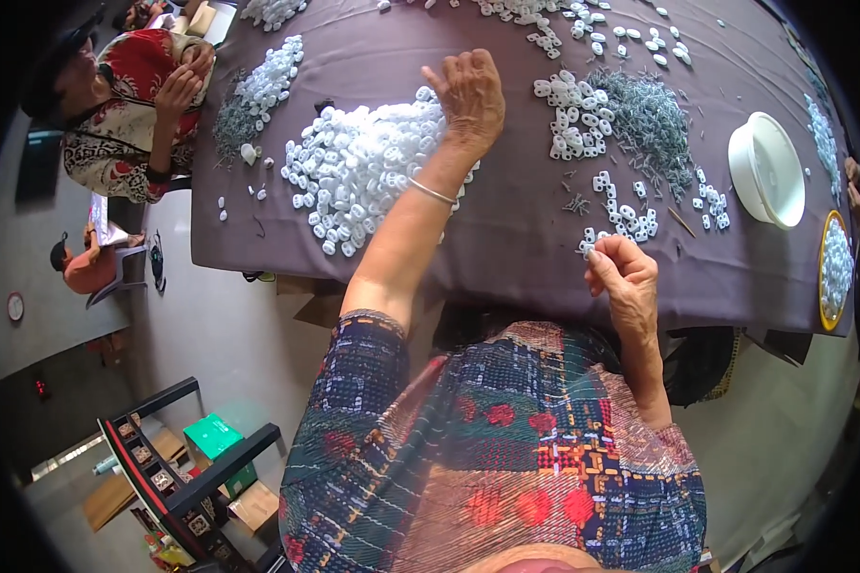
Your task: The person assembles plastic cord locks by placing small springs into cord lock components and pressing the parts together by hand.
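Note:
My left hand (pixel 473 100) is stretched over the table, just beyond a large heap of small white plastic pieces (pixel 373 158). Its thumb stands apart from the bent fingers, whose tips are hidden; nothing shows in it. Close to the front edge, my right hand (pixel 626 277) has thumb and forefinger pinched on a small white plastic piece (pixel 591 250), mostly covered by the fingertips. Just beyond it lie loose white two-holed pieces (pixel 631 222). Farther off, more two-holed pieces (pixel 575 119) lie beside a pile of thin grey screws or nails (pixel 648 124).
On the right stand a white plastic tub (pixel 779 167) and an orange-rimmed basket (pixel 834 272) of white pieces. A thin brown stick (pixel 681 222) lies near the tub. At the table's left end, a person (pixel 129 105) works beside another pile of white pieces (pixel 269 76). Dark cloth (pixel 516 229) covers the table.

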